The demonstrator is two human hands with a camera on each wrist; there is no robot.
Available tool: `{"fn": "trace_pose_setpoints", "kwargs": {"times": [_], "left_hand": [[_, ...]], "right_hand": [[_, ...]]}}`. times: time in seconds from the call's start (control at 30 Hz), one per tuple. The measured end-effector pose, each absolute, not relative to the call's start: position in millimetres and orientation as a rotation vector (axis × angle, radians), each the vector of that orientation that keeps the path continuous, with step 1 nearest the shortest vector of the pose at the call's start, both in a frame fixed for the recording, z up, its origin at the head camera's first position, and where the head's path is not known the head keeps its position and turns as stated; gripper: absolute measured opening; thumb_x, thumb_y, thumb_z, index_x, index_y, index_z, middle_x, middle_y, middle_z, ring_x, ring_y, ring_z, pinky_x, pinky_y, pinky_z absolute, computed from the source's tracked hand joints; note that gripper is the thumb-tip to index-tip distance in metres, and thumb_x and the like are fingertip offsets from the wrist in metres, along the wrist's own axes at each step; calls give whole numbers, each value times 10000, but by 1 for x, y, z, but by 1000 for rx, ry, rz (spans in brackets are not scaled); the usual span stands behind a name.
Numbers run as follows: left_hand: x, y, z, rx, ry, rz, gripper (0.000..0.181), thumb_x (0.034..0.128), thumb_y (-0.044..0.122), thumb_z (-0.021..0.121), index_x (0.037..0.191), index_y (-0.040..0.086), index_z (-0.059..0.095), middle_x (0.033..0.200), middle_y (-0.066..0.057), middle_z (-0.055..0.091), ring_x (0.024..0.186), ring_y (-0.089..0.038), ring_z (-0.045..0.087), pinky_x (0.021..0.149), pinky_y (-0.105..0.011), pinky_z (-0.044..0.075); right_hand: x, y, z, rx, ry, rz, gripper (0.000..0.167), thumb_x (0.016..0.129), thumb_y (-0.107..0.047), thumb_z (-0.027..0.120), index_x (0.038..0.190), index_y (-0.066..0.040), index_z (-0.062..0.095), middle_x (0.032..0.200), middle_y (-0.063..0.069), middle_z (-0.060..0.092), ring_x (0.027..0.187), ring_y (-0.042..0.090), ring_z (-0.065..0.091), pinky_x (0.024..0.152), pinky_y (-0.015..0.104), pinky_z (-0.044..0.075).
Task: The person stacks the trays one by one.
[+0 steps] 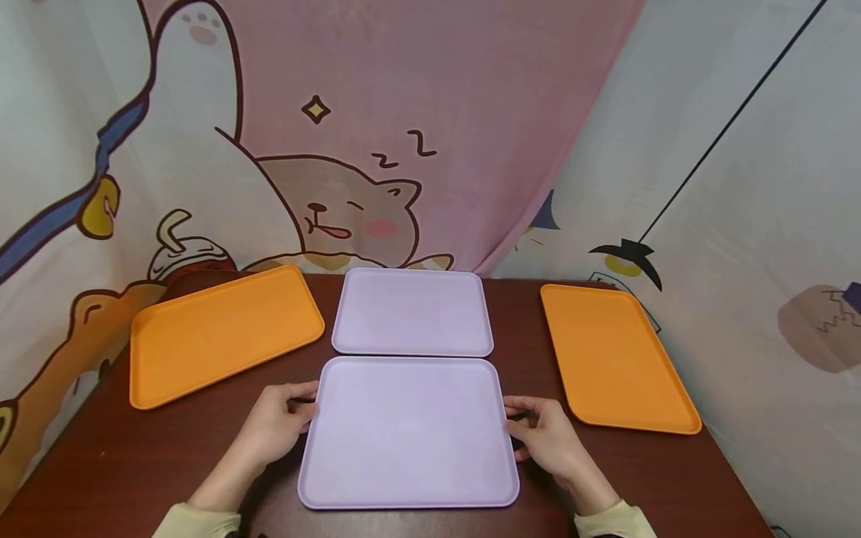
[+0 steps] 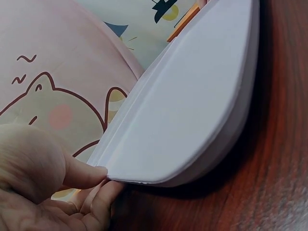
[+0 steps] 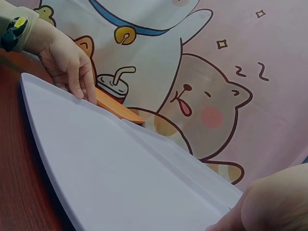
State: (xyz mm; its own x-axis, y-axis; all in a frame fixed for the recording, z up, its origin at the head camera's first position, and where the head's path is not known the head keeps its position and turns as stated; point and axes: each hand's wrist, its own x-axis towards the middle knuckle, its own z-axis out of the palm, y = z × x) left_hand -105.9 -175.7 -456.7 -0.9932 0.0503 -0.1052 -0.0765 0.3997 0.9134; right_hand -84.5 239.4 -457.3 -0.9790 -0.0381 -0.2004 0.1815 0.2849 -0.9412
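Observation:
A light purple rectangular tray [image 1: 409,435] with rounded corners is nearest me, at the front of the dark table. My left hand [image 1: 272,424] pinches its left rim; in the left wrist view the thumb [image 2: 89,174] lies on top of the rim and fingers are beneath it. On the opposite side my right hand [image 1: 548,437] holds the right rim between thumb and fingers. A dark shadow lies under the tray's edge, and I cannot tell whether it is lifted. Just behind it lies a second light purple tray [image 1: 412,312], close to its far edge.
An orange tray [image 1: 225,338] lies slanted at the left, and another orange tray [image 1: 619,359] lies at the right. The dark red-brown table [image 1: 121,463] ends at a printed curtain [image 1: 471,134] with cartoon animals, which hangs along the back and sides.

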Motion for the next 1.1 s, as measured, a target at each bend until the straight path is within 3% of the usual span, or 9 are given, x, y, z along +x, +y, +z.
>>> {"fn": "trace_pose_setpoints", "kwargs": {"times": [0.5,0.73,0.9,1.1], "left_hand": [[-106,-181,-457,-4,2467,1698,384,987,-85,646,1361,-161,612,1249,-274,666,926,-252,720,757,-356,649],[-108,-195,-453,13,2343,1778,451,1032,18,665,1424,-166,538,1276,-300,645,1103,-356,697,807,-402,647],[-118,-207,-445,-18,2269,1794,530,1062,137,671,1477,-140,495,1415,-324,579,1236,-377,646,869,-414,633],[-140,-221,-430,6,2173,1803,616,1066,191,673,1520,-143,422,1507,-330,490,1287,-387,607,942,-460,602]], "right_hand": [[-84,239,-456,128,2344,-1788,389,957,124,656,1341,161,607,1192,234,652,881,249,670,529,399,622],[-83,250,-450,123,2279,-1812,403,1004,49,653,1382,158,564,1234,266,617,994,308,677,642,453,652],[-90,260,-443,122,2264,-1836,418,1017,30,652,1397,162,536,1269,297,593,1055,333,657,711,463,658],[-105,271,-431,40,2238,-1821,459,1042,-18,644,1427,179,489,1304,332,558,1086,367,635,780,461,654]]}}
